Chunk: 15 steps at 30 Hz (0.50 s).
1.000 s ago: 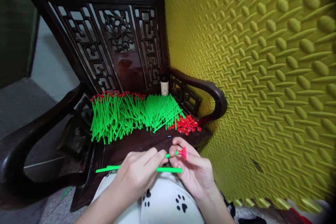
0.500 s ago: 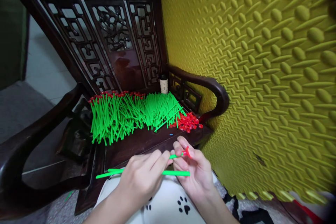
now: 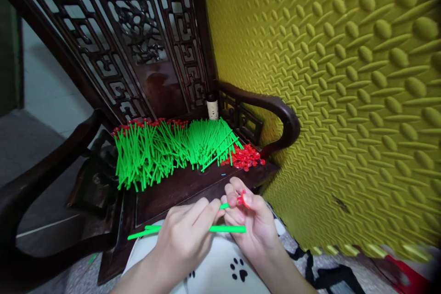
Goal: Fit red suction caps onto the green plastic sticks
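Green plastic stick (image 3: 225,205) with a red cap (image 3: 243,199) sits low in the frame's centre, pinched between the left hand (image 3: 184,238) and the right hand (image 3: 253,223), fingertips of both closed on it; more green sticks (image 3: 206,229) lie across under the left palm. Above, on the dark wooden armchair seat (image 3: 179,186), rest a spread of green sticks (image 3: 165,149) and a pile of red caps (image 3: 246,157), beside a small bottle (image 3: 212,106).
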Each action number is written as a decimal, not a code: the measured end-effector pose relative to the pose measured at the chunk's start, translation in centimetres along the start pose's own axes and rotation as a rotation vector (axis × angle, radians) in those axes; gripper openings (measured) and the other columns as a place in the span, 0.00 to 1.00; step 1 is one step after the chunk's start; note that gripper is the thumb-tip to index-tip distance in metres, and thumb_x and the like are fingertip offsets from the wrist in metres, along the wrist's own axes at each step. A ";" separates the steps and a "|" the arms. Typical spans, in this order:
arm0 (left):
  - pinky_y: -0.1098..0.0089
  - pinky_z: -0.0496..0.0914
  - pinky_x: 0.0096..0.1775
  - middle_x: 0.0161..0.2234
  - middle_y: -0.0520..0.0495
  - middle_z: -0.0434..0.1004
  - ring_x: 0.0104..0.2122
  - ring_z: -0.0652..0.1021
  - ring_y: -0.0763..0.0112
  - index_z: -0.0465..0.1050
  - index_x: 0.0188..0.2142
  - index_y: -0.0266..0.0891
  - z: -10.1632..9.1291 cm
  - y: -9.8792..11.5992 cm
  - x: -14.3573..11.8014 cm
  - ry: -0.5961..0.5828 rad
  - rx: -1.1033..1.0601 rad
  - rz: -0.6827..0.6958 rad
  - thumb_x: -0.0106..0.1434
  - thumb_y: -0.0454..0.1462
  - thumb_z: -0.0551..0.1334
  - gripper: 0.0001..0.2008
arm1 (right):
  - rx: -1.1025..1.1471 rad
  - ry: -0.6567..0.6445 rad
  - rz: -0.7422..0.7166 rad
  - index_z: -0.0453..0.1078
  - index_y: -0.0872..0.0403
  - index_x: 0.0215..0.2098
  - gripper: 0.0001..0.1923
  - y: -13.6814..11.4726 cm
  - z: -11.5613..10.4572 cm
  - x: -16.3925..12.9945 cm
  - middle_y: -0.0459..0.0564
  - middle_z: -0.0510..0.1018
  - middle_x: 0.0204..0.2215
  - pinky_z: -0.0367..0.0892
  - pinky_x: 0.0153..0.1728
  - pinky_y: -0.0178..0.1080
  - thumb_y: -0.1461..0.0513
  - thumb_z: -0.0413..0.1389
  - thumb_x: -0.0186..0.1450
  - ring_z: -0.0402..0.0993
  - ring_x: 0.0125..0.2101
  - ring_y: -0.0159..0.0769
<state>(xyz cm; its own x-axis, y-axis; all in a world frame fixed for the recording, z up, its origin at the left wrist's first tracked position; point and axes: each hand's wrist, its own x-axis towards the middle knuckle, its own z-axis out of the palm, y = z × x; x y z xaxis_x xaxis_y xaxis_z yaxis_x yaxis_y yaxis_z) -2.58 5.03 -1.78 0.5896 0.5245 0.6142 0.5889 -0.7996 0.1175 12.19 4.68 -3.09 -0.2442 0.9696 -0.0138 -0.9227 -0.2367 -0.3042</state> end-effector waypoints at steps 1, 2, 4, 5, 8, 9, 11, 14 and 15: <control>0.72 0.59 0.22 0.22 0.51 0.65 0.19 0.66 0.73 0.67 0.44 0.34 0.1 0.0 -0.1 -0.001 -0.017 -0.009 0.68 0.31 0.53 0.07 | -0.001 0.002 -0.001 0.58 0.53 0.24 0.13 0.0 0.0 0.0 0.40 0.70 0.21 0.51 0.14 0.24 0.64 0.61 0.54 0.48 0.14 0.21; 0.73 0.60 0.23 0.23 0.50 0.66 0.20 0.66 0.73 0.67 0.44 0.35 0.2 0.0 -0.1 -0.003 -0.031 -0.013 0.68 0.31 0.53 0.08 | -0.002 0.005 -0.007 0.58 0.53 0.23 0.13 0.0 0.1 0.0 0.41 0.70 0.21 0.51 0.14 0.25 0.64 0.61 0.54 0.48 0.14 0.22; 0.73 0.61 0.24 0.24 0.49 0.68 0.21 0.67 0.73 0.67 0.45 0.35 0.3 0.0 -0.2 -0.002 -0.044 -0.013 0.67 0.31 0.53 0.08 | -0.009 0.004 -0.019 0.58 0.53 0.23 0.12 -0.1 0.2 0.0 0.41 0.70 0.21 0.51 0.15 0.25 0.64 0.60 0.54 0.48 0.15 0.22; 0.73 0.62 0.24 0.24 0.49 0.68 0.21 0.67 0.72 0.67 0.45 0.35 0.3 0.0 -0.2 -0.002 -0.048 -0.011 0.67 0.31 0.53 0.08 | -0.012 0.000 -0.025 0.58 0.53 0.23 0.12 -0.2 0.2 0.0 0.41 0.70 0.21 0.51 0.15 0.25 0.65 0.60 0.54 0.48 0.15 0.22; 0.72 0.62 0.24 0.24 0.49 0.68 0.21 0.67 0.72 0.67 0.45 0.35 0.4 0.1 -0.3 0.011 -0.060 -0.015 0.66 0.30 0.54 0.09 | -0.018 -0.021 -0.022 0.58 0.53 0.24 0.11 -0.4 0.3 0.0 0.41 0.70 0.21 0.52 0.16 0.25 0.66 0.59 0.55 0.49 0.15 0.23; 0.72 0.62 0.24 0.24 0.49 0.67 0.21 0.67 0.72 0.67 0.46 0.35 0.4 0.1 -0.3 0.012 -0.063 -0.018 0.66 0.30 0.54 0.09 | -0.019 -0.027 -0.018 0.58 0.53 0.23 0.11 -0.5 0.3 0.0 0.41 0.70 0.21 0.52 0.16 0.25 0.66 0.59 0.55 0.50 0.16 0.23; 0.72 0.62 0.24 0.24 0.49 0.67 0.21 0.67 0.72 0.66 0.46 0.35 0.5 0.1 -0.4 0.018 -0.060 -0.024 0.66 0.30 0.55 0.10 | -0.022 -0.032 -0.011 0.58 0.53 0.23 0.11 -0.6 0.2 0.1 0.41 0.71 0.21 0.51 0.16 0.25 0.67 0.59 0.55 0.50 0.16 0.23; 0.72 0.62 0.25 0.25 0.49 0.68 0.21 0.67 0.72 0.66 0.47 0.36 0.5 0.1 -0.4 0.007 -0.039 -0.034 0.66 0.30 0.55 0.10 | -0.034 -0.024 -0.009 0.58 0.53 0.23 0.11 -0.7 0.1 0.1 0.42 0.70 0.21 0.52 0.15 0.25 0.66 0.59 0.55 0.51 0.16 0.23; 0.72 0.62 0.25 0.26 0.49 0.68 0.22 0.67 0.72 0.66 0.47 0.36 0.5 0.2 -0.3 0.003 -0.034 -0.034 0.65 0.30 0.55 0.11 | -0.040 -0.019 -0.015 0.58 0.53 0.23 0.11 -0.7 0.1 0.1 0.41 0.70 0.21 0.52 0.16 0.25 0.66 0.59 0.55 0.51 0.15 0.22</control>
<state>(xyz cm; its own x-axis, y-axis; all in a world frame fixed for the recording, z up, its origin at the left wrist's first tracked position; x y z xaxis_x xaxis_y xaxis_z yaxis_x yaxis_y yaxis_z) -2.39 4.89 -2.38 0.5677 0.5509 0.6118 0.5893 -0.7908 0.1652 12.74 4.88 -2.76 -0.2367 0.9715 0.0088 -0.9138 -0.2195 -0.3419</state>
